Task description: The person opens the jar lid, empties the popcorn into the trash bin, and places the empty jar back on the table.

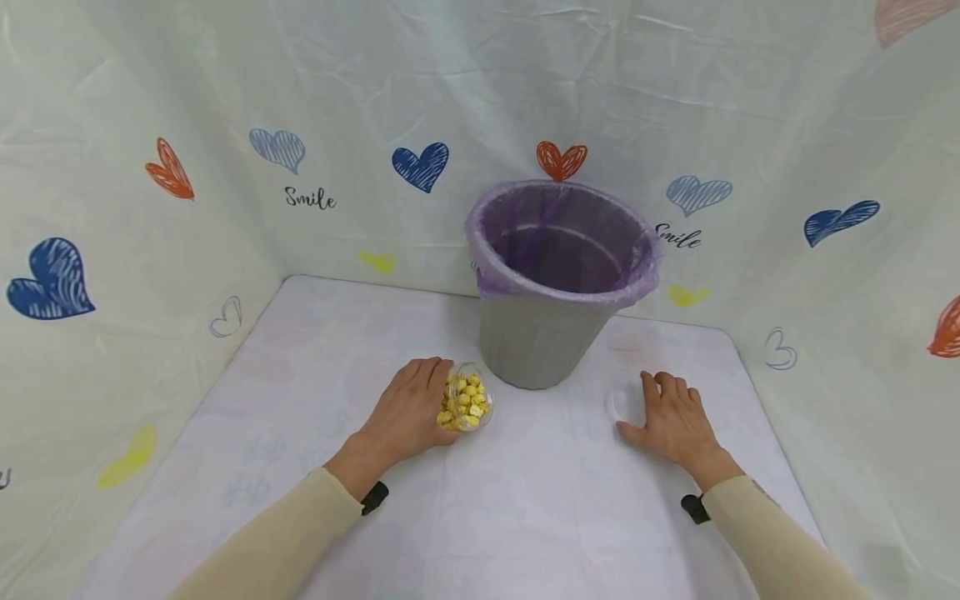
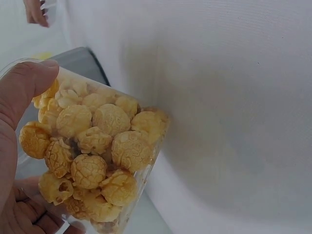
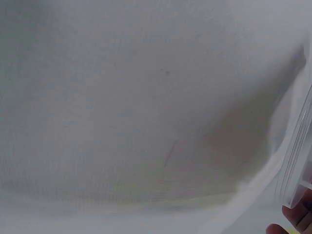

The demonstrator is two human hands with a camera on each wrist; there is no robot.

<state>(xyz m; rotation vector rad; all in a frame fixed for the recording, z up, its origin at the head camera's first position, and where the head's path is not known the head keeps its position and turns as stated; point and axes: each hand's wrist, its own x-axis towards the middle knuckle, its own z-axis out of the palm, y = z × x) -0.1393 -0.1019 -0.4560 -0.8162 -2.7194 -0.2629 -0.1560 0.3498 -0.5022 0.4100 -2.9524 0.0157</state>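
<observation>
The clear jar, filled with yellow popcorn, is just in front of the bin, toward its left side. The left hand is wrapped round it, thumb on one side and fingers on the other. Well apart from it, the right hand grips a clear lid by its edge, thumb and fingers spread across it, over the table.
</observation>
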